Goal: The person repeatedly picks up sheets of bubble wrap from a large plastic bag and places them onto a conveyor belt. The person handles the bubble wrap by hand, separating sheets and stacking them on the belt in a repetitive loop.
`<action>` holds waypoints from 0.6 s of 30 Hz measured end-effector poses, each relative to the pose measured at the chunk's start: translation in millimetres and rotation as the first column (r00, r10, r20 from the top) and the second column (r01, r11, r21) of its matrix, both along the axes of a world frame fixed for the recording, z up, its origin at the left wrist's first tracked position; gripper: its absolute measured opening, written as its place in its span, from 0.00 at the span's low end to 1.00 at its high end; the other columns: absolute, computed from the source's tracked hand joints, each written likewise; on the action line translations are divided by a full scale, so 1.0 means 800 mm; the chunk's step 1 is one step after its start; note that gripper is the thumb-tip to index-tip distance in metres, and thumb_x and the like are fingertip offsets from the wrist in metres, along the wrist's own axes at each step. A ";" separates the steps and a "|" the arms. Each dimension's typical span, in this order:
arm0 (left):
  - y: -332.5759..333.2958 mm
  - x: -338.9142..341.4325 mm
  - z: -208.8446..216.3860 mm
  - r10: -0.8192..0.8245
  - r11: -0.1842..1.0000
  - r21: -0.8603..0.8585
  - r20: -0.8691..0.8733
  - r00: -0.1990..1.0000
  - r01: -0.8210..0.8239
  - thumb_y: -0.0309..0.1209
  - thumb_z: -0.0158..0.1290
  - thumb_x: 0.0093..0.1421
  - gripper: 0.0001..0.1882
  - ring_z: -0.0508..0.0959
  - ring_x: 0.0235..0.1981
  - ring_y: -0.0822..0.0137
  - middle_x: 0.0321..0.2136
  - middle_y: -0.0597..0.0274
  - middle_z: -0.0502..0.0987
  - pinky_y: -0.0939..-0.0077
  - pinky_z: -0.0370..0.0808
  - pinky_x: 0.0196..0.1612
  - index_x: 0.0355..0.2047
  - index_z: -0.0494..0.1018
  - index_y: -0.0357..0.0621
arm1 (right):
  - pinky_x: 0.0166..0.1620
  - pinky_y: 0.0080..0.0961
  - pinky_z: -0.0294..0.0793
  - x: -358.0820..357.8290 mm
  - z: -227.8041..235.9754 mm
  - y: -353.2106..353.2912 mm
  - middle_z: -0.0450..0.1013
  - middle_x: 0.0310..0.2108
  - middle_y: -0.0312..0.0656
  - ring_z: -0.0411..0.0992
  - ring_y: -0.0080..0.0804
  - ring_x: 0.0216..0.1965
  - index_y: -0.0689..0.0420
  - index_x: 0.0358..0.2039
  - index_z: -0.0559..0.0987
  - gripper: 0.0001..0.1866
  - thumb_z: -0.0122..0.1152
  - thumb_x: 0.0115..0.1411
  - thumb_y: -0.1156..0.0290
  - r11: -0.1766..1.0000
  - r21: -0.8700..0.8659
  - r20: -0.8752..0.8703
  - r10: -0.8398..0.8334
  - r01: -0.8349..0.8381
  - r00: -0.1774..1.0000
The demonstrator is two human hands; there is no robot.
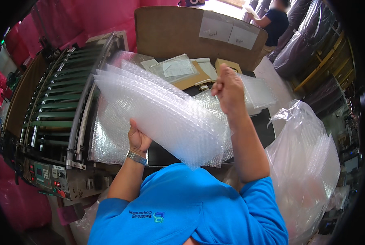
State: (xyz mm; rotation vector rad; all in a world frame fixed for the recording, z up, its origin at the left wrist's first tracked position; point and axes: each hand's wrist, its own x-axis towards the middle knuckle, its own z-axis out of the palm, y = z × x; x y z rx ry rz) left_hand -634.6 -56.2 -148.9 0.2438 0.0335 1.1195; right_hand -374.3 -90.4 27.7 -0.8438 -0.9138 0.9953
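Observation:
A stack of clear bubble-wrap sheets point(162, 110), or flat bags, hangs slantwise before my chest, its edges fanned at the upper left. My left hand point(139, 139) grips the stack's lower left edge, thumb on top and the other fingers hidden beneath. To the right of the stack, my right hand point(231, 89) is raised with its fingers curled in. Nothing shows in that hand, and it is apart from the stack. More bubble wrap point(109, 136) lies on the dark table point(166, 154) under the stack.
A roller machine point(56, 102) with a control panel point(48, 176) stands at the left. Papers and cardboard point(190, 73) lie behind the stack, before a brown board point(170, 32). A big plastic bag point(300, 163) bulges at the right. Another person point(275, 24) stands at the far right.

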 end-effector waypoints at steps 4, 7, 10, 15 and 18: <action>-0.002 0.000 -0.001 0.013 1.000 0.001 -0.010 1.000 -0.013 0.44 0.53 0.53 0.33 0.62 0.55 0.58 0.53 0.54 0.63 0.59 0.55 0.59 0.53 0.58 0.38 | 0.27 0.17 0.69 0.018 0.015 -0.019 0.67 0.21 0.35 0.67 0.21 0.23 0.56 0.32 0.70 0.15 0.49 0.59 0.56 1.000 0.008 0.174 -0.020 0.019 0.985; -0.003 0.007 0.001 0.002 1.000 0.014 -0.031 1.000 -0.002 0.44 0.54 0.52 0.33 0.62 0.55 0.57 0.53 0.54 0.63 0.58 0.55 0.59 0.53 0.58 0.38 | 0.33 0.19 0.69 0.010 0.020 -0.042 0.69 0.28 0.38 0.69 0.23 0.29 0.56 0.35 0.69 0.21 0.49 0.57 0.49 0.998 -0.066 0.253 0.040 -0.024 0.967; 0.000 0.021 0.004 -0.050 0.999 0.016 -0.049 0.998 0.051 0.44 0.54 0.52 0.34 0.61 0.55 0.57 0.53 0.53 0.62 0.57 0.55 0.59 0.54 0.57 0.38 | 0.38 0.22 0.68 0.019 0.015 -0.063 0.68 0.37 0.42 0.68 0.27 0.36 0.58 0.43 0.67 0.27 0.47 0.56 0.45 0.984 -0.139 0.258 0.148 -0.115 0.955; -0.001 0.054 0.008 -0.124 0.991 0.035 -0.090 0.988 0.128 0.44 0.54 0.52 0.34 0.61 0.55 0.56 0.54 0.53 0.62 0.56 0.54 0.59 0.54 0.57 0.38 | 0.41 0.22 0.68 0.049 0.011 -0.104 0.66 0.43 0.43 0.67 0.28 0.40 0.59 0.49 0.66 0.31 0.47 0.56 0.45 0.977 -0.208 0.270 0.110 -0.053 0.957; -0.009 0.085 0.018 -0.212 0.975 0.051 -0.099 0.972 0.217 0.44 0.54 0.52 0.34 0.61 0.55 0.56 0.54 0.54 0.62 0.56 0.54 0.59 0.54 0.57 0.39 | 0.40 0.19 0.67 0.062 0.013 -0.139 0.68 0.41 0.41 0.67 0.24 0.38 0.60 0.48 0.67 0.26 0.49 0.58 0.52 0.962 -0.271 0.397 0.089 0.024 0.913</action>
